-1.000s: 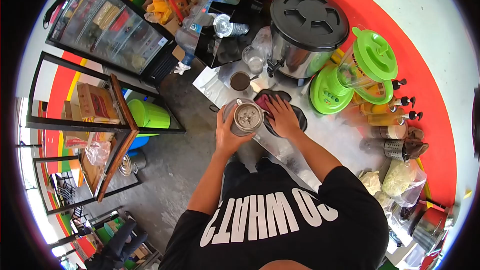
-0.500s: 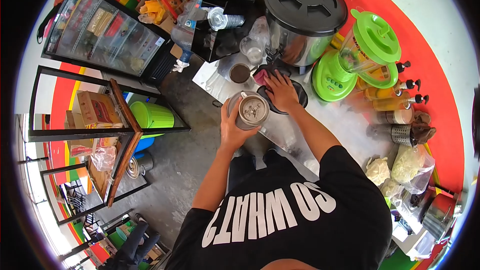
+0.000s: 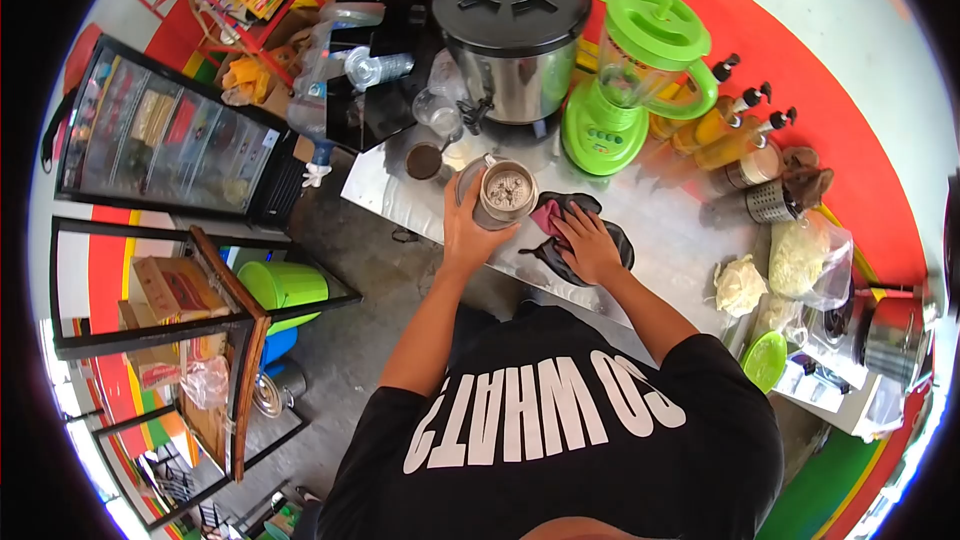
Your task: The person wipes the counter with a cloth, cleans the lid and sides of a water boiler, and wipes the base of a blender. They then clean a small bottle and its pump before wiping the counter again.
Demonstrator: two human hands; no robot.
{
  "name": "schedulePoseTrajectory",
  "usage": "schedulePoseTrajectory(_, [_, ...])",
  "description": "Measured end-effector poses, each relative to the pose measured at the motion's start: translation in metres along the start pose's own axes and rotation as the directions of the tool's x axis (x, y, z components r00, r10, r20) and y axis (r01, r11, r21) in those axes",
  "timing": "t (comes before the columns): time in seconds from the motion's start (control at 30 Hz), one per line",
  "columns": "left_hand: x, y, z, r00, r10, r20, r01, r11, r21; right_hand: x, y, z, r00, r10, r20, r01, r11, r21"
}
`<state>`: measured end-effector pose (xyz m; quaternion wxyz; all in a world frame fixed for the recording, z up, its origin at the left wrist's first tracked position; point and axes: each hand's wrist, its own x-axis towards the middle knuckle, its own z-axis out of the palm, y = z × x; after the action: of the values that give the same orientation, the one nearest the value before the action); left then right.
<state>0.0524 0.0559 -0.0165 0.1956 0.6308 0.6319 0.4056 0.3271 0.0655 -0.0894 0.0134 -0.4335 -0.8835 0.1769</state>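
Observation:
My left hand (image 3: 470,228) is wrapped round a metal cup (image 3: 510,191), held upright near the counter's front edge. From above, brownish specks or marks show inside it; I cannot make out what they are. A wider grey round piece sits against the cup, partly hidden by my fingers. My right hand (image 3: 588,245) lies flat on a black cloth (image 3: 612,243), fingers stretched out, with a maroon cloth (image 3: 546,219) showing under the fingertips. Left of the metal cup stands a cup of dark brown contents (image 3: 423,161) on the steel counter (image 3: 660,210).
A steel drink dispenser (image 3: 515,70) and a green blender (image 3: 610,125) stand along the back. Pump bottles (image 3: 735,145), a perforated metal holder (image 3: 770,203) and bagged food (image 3: 800,255) line the right side. A clear plastic cup (image 3: 438,112) sits by the dispenser tap. At left is a shelf (image 3: 225,340).
My right hand and the cloths have slid away from the dispenser, toward me and to the right. The metal cup in my left hand has shifted right relative to the brown-filled cup. The view has turned.

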Motion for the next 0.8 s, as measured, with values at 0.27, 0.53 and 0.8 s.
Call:
schedulePoseTrajectory(0.27, [0.045, 0.008, 0.039, 0.990, 0.129, 0.053, -0.124, 0.988, -0.088, -0.061, 0.048, -0.005, 0.927, 0.351, -0.129, -0.348, 0.936, 0.048])
schedulePoseTrajectory(0.53, [0.069, 0.008, 0.040, 0.952, 0.227, 0.206, -0.181, 0.958, -0.222, -0.088, 0.042, 0.028, 0.486, 0.752, -0.446, -0.792, 0.594, 0.139])
schedulePoseTrajectory(0.8, [0.005, -0.044, -0.009, 0.934, 0.130, 0.333, 0.005, 0.926, -0.377, -0.031, -0.046, 0.043, 0.617, 0.691, -0.377, -0.711, 0.695, 0.111])
